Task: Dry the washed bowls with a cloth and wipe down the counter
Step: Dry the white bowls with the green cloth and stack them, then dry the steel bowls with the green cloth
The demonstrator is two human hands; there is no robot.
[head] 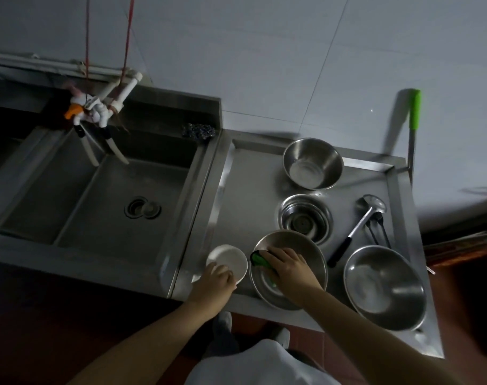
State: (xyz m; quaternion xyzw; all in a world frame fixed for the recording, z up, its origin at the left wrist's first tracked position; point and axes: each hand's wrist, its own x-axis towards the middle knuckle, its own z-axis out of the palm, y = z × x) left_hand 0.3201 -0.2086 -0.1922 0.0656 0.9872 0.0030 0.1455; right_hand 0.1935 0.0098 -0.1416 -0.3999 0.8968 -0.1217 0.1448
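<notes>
A wide steel bowl (306, 245) sits at the front of the steel counter (245, 195). Inside it, my right hand (289, 269) presses a green cloth (260, 259) against the bowl's left inner wall. Just left of it lies a small white dish (231, 258), which my left hand (216, 279) grips by its near rim. A deep steel bowl (313, 162) stands at the back, a stack of steel bowls (304, 218) in the middle, and a large steel bowl (385, 287) at the front right.
A ladle (356, 229) and dark utensils (378, 229) lie right of the stacked bowls. A green-handled knife (414, 120) hangs on the wall at the back right. To the left is a sink (98, 195) with white taps (98, 112) and a scourer (199, 132).
</notes>
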